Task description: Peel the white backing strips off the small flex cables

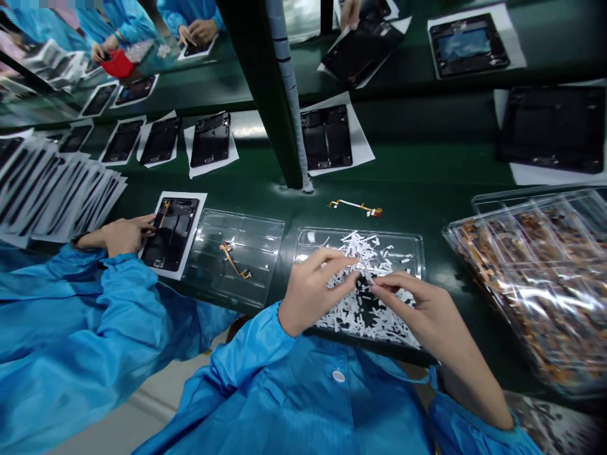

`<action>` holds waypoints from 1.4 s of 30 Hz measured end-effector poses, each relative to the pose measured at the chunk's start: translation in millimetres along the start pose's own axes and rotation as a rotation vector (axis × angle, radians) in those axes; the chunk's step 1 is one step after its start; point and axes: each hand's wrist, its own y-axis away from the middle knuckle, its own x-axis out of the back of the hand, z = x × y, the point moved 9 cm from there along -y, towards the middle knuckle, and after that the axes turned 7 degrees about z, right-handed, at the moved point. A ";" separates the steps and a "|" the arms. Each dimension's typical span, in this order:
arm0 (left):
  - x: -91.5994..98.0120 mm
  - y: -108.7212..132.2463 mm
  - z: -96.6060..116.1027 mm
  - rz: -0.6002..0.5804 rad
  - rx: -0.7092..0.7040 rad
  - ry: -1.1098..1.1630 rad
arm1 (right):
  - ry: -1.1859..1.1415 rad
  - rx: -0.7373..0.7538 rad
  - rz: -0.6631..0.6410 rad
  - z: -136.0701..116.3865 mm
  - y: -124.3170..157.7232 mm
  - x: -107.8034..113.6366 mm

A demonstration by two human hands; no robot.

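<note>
My left hand (313, 285) and my right hand (417, 303) meet over a clear plastic tray (417, 243) heaped with small white paper strips (365, 309). Both hands pinch a thin white strip (367, 268) between their fingertips; the fingers are closed on it. A flex cable (356, 206) with orange ends lies on the green belt beyond the tray. Another flex cable (234, 259) rests in a clear tray (237, 256) to the left.
A co-worker's hand (124, 235) at left touches a black device frame (171, 232) on white paper. More frames (326, 137) lie on paper along the belt. A stack of clear trays with flex parts (540, 278) stands at right. A green post (265, 95) rises behind.
</note>
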 end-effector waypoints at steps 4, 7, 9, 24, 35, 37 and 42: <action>-20.0 7.6 10.3 -0.156 -0.049 0.005 | -0.012 0.014 -0.023 -2.4 -1.3 -2.3; -19.6 7.7 4.9 -0.130 0.011 0.065 | -0.003 -0.007 -0.032 1.8 -0.7 -2.0; -17.5 7.6 2.2 -0.105 0.050 0.087 | 0.006 -0.021 -0.021 3.5 -0.1 -0.7; -13.6 8.8 2.6 0.004 0.089 0.139 | -0.028 0.012 0.081 2.7 2.8 7.9; -12.8 24.3 16.1 -0.047 0.004 0.121 | 0.008 0.132 0.123 -24.3 14.9 0.0; -12.8 27.0 18.1 -0.063 -0.012 0.089 | 0.046 0.145 0.122 -29.4 18.9 -4.2; -8.7 31.3 8.1 -0.078 0.003 -0.016 | 0.143 0.162 0.111 -35.9 29.5 -2.1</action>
